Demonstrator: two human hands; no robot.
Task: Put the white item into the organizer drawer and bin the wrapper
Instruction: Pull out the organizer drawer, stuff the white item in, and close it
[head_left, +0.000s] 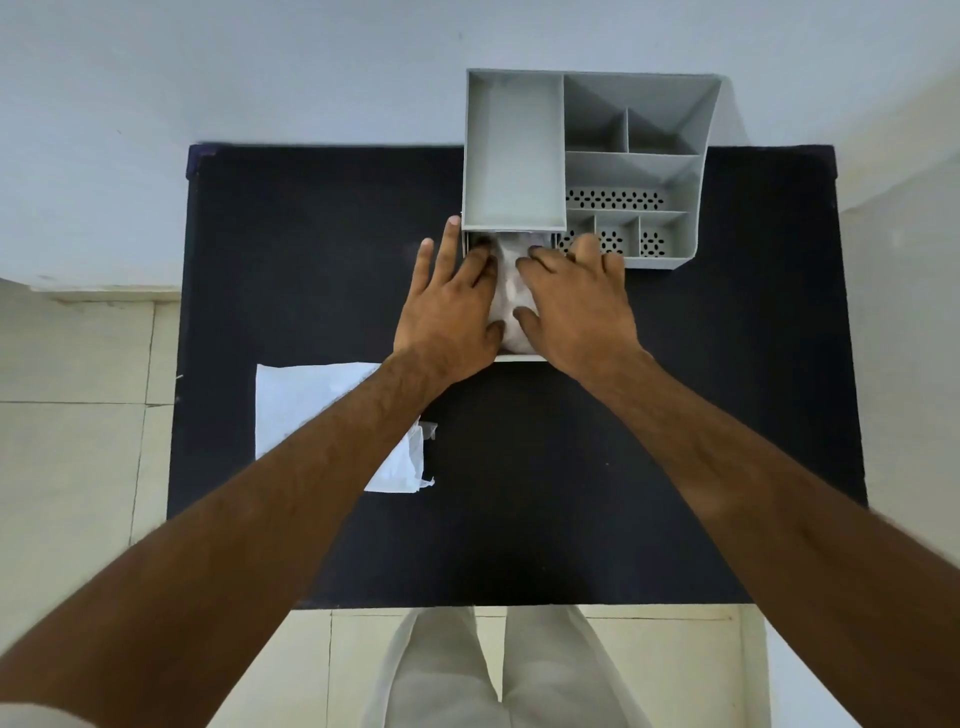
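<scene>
A grey desk organizer (511, 156) stands at the far middle of the black table (311, 260). Its white drawer (519, 357) is pulled out toward me below the left compartment. The white item (511, 291), soft and crumpled, lies in the drawer between my hands. My left hand (449, 306) presses flat on its left side, fingers spread toward the organizer. My right hand (576, 301) presses on its right side, fingers reaching the drawer opening. The white wrapper (306, 410) lies flat on the table at the left, partly under my left forearm.
The organizer has several open compartments, some with perforated floors (613, 200). A pale wall rises behind the table. Tiled floor (78, 441) lies on the left and near side, and my light trousers (519, 670) show below the table's near edge.
</scene>
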